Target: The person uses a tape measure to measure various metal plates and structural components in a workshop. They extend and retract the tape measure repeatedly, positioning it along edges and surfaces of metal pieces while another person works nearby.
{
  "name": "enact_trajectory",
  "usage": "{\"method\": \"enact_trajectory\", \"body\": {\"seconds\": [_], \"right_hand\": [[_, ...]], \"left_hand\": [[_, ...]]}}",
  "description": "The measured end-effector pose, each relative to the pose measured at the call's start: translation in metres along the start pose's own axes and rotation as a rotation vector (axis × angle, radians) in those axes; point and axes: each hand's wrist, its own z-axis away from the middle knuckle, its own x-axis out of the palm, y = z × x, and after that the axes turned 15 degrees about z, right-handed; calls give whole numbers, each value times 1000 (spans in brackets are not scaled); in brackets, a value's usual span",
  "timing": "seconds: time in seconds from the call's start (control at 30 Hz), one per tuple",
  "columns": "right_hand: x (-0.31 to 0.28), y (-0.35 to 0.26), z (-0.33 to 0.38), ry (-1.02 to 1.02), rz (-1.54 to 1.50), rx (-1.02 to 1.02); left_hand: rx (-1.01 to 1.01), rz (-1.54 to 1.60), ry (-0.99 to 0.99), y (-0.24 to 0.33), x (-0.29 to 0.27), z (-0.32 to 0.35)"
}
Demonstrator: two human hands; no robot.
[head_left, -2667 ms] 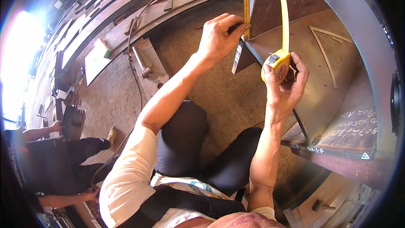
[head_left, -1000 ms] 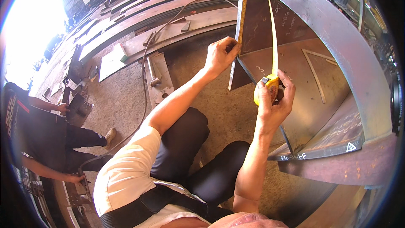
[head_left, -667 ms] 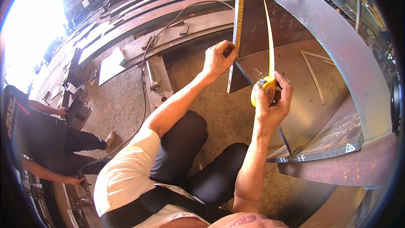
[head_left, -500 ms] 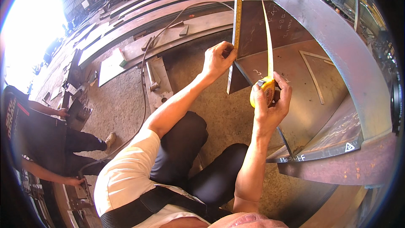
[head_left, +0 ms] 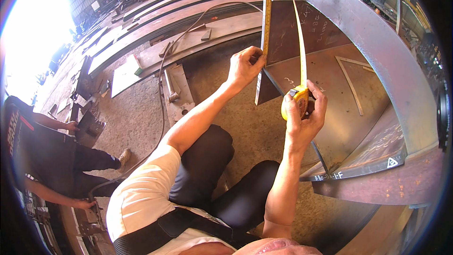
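My right hand [head_left: 306, 115] is wrapped around the yellow case of a tape measure [head_left: 293, 103], thumb on the near side. From the case a pale blade [head_left: 302, 42] runs upward out of the picture. A yellow graduated strip [head_left: 267, 23] comes down along the edge of an upright steel plate [head_left: 261, 38]. My left hand [head_left: 246, 64] pinches its lower end against that edge. Whether strip and blade join above the picture cannot be seen. Behind the tape stands a brown steel panel [head_left: 306, 28] with chalk marks, part of a welded frame.
A curved steel flange [head_left: 377, 52] arches over the right side. An angled thin strip [head_left: 350, 85] lies on the plate inside. At left a hammer [head_left: 171, 87] rests on a steel piece, near a hose [head_left: 163, 80]. A co-worker [head_left: 52, 151] is at far left. Long steel beams [head_left: 188, 9] lie behind.
Both hands hold the same grip on the tape. The view has shifted very slightly; otherwise the scene looks unchanged.
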Motion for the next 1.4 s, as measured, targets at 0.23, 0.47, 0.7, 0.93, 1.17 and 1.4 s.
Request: {"method": "enact_trajectory", "body": {"seconds": [0.23, 0.47, 0.7, 0.93, 1.17, 1.4], "right_hand": [[2, 1, 2, 2, -3, 7], [1, 4, -1, -2, -63, 57], [18, 14, 1, 71, -216, 38], [24, -44, 16, -191, -581, 259], [44, 0, 12, -380, -390, 382], [110, 8, 12, -823, 28, 235]], "left_hand": [[21, -20, -3, -3, -1, 1], [7, -3, -10, -2, 4, -3], [-36, 76, 4, 1, -12, -5], [-66, 333, 106, 93, -46, 1], [-15, 148, 452, 41, -156, 6], [161, -785, 547, -93, -301, 77]]}}
